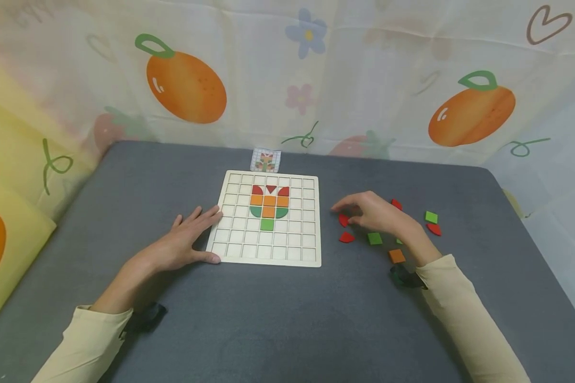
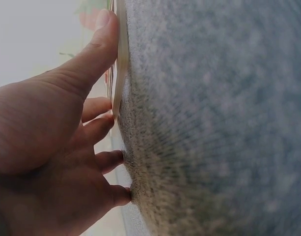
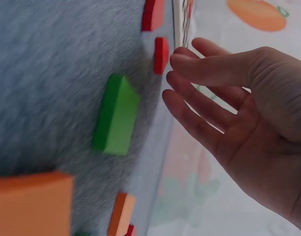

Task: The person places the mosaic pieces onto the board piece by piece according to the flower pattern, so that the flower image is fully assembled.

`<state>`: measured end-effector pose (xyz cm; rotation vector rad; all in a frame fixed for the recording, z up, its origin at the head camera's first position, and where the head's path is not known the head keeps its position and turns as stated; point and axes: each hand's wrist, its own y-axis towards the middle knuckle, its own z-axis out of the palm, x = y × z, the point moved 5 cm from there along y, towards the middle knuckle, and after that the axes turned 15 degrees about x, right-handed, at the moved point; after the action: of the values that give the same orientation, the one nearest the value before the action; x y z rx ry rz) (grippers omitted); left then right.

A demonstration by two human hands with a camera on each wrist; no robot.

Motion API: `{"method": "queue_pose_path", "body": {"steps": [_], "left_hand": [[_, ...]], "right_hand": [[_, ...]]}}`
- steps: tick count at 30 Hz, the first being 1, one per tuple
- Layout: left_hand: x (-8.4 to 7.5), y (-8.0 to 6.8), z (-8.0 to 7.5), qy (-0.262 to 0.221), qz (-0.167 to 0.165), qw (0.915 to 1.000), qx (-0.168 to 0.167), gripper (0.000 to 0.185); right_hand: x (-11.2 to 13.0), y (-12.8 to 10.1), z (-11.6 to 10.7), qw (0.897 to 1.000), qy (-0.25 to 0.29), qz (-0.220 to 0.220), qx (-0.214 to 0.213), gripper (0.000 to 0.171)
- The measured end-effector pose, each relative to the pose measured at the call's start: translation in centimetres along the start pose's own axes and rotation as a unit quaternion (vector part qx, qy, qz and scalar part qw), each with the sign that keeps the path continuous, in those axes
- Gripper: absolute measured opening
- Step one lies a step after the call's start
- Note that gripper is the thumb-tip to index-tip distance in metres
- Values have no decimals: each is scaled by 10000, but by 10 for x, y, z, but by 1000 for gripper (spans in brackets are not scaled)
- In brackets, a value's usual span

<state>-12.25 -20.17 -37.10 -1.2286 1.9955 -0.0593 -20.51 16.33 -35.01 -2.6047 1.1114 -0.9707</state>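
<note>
Both hands are on the grey felt table [image 1: 287,319]. The left hand [image 1: 184,242] lies flat with fingers spread, its thumb and fingertips pressing against the left edge of the wooden grid board [image 1: 268,221]; it grips nothing, only steadies the board. The right hand [image 1: 376,213] hovers over the loose pieces to the right of the board, fingers relaxed and slightly bent, holding nothing; the wrist view shows its fingertips just beside a red piece [image 3: 161,54].

That red quarter-round piece [image 1: 343,219] lies just under the fingers, with another red one [image 1: 346,238] near it, a green square [image 1: 375,238] beside that, and an orange square [image 1: 396,256] closer to the sleeve. More green and red pieces lie further right.

These pieces look like small, thick, painted wooden tiles: light, stiff, not fragile, with smooth faces that could slip. I judge a pinch across two opposite side edges the surest hold, since the felt gives little room to get under them.

On the board a flower pattern of red, orange and green tiles is partly filled. A small pattern card [image 1: 265,160] stands behind the board.
</note>
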Motion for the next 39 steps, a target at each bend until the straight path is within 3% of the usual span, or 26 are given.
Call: {"method": "queue_pose_path", "body": {"steps": [9, 21, 33, 39], "left_hand": [[0, -1, 1, -13, 43, 10000, -17, 100], [1, 0, 1, -17, 82, 10000, -23, 100], [2, 0, 0, -40, 88, 10000, 7, 100], [2, 0, 0, -38, 120, 9999, 14, 99]], "right_hand": [[-10, -2, 6, 9999, 16, -114, -89, 36], [-14, -7, 0, 9979, 344, 165, -520, 31], [-7, 3, -5, 9915, 945, -490, -749, 31], [2, 11, -2, 9897, 1133, -488, -726, 30]]}}
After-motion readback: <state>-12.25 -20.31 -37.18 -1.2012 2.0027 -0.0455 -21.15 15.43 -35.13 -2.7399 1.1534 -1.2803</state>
